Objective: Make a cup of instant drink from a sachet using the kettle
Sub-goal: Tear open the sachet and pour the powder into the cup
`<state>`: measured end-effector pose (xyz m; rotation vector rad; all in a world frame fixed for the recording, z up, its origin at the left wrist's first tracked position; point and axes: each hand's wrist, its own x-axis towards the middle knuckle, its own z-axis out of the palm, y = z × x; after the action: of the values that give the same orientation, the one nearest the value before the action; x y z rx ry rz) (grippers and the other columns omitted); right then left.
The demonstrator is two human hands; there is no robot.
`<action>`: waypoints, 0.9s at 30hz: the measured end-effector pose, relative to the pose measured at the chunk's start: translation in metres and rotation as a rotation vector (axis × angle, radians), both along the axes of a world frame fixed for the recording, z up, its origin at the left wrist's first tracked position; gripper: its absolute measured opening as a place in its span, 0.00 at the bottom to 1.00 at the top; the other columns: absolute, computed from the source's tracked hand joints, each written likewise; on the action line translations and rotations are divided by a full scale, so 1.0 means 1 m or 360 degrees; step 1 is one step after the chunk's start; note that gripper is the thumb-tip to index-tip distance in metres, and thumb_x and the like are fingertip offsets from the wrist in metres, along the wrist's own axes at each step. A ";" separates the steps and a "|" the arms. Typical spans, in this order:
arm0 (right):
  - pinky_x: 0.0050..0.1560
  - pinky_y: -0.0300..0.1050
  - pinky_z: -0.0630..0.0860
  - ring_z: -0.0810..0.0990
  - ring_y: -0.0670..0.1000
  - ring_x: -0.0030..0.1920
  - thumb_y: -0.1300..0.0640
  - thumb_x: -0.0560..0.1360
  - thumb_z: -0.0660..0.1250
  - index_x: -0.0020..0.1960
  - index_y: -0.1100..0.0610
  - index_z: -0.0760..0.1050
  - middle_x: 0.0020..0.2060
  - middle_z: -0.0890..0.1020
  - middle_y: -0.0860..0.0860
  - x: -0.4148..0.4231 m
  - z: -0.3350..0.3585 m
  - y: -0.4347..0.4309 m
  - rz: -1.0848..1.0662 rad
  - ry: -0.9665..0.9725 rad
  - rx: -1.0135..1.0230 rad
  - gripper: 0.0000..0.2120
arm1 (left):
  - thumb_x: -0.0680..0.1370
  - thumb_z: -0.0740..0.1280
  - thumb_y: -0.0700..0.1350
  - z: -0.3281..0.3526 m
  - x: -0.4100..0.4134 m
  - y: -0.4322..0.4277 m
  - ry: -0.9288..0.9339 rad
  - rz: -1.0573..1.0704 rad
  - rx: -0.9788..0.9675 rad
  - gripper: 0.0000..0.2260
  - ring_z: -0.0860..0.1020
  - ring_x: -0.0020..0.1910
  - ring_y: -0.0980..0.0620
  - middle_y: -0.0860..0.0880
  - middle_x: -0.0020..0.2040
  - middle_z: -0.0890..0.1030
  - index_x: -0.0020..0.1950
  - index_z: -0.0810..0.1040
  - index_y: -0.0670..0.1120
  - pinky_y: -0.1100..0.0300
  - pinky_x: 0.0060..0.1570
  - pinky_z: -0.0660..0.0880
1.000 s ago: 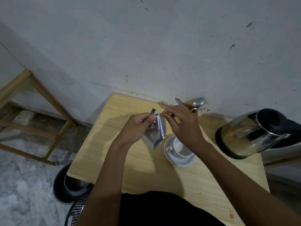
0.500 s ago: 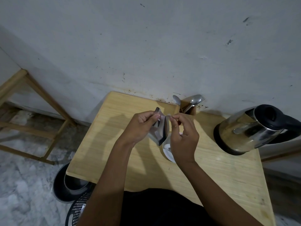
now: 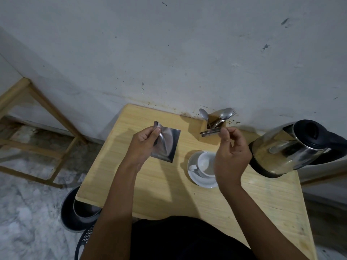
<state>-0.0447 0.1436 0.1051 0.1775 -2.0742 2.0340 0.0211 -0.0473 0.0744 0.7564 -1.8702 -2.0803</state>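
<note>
My left hand (image 3: pixel 143 145) pinches the top corner of a silver foil sachet (image 3: pixel 168 145), held above the left half of the wooden table (image 3: pixel 169 186). My right hand (image 3: pixel 231 156) holds a narrow strip torn from the sachet (image 3: pixel 210 132) between thumb and fingers, above and to the right of a white cup (image 3: pixel 205 163). The cup stands on a white saucer (image 3: pixel 199 180) and looks empty; my right hand covers its right side. A steel kettle with a black lid (image 3: pixel 289 149) sits at the table's right edge.
A wooden holder with spoons and a fork (image 3: pixel 216 119) stands against the wall behind the cup. Dark round bins (image 3: pixel 78 209) sit on the floor under the table's left corner. A wooden frame (image 3: pixel 37 128) stands to the left.
The two hands, which were together at the sachet's top, have pulled apart: the top strip has come off in my right hand, and the sachet has moved left with my left hand.
</note>
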 end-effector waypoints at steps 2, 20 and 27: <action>0.46 0.35 0.77 0.81 0.47 0.43 0.59 0.78 0.67 0.49 0.58 0.78 0.42 0.83 0.53 -0.008 -0.003 0.005 0.0090 -0.0153 0.0061 0.02 | 0.79 0.63 0.48 -0.004 0.004 -0.005 -0.0057 0.0097 0.0002 0.10 0.79 0.45 0.55 0.50 0.43 0.82 0.46 0.84 0.51 0.59 0.48 0.74; 0.53 0.46 0.75 0.80 0.49 0.53 0.53 0.81 0.61 0.55 0.55 0.80 0.52 0.83 0.49 -0.024 -0.079 -0.063 0.0915 -0.0712 0.0872 0.11 | 0.79 0.64 0.49 -0.018 0.015 0.006 -0.0295 0.0298 -0.0164 0.07 0.75 0.42 0.59 0.55 0.42 0.79 0.41 0.79 0.57 0.64 0.44 0.72; 0.42 0.34 0.77 0.83 0.43 0.42 0.58 0.79 0.66 0.54 0.61 0.79 0.44 0.85 0.53 -0.007 -0.066 -0.032 0.1114 -0.0800 0.0449 0.07 | 0.77 0.66 0.51 -0.017 0.000 0.023 -0.0242 0.0145 -0.0151 0.10 0.75 0.37 0.55 0.50 0.38 0.79 0.44 0.83 0.47 0.63 0.39 0.73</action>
<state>-0.0516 0.1115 0.0387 0.5599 -2.9328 2.3088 0.0215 -0.0246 0.0579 0.9813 -1.9570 -1.9124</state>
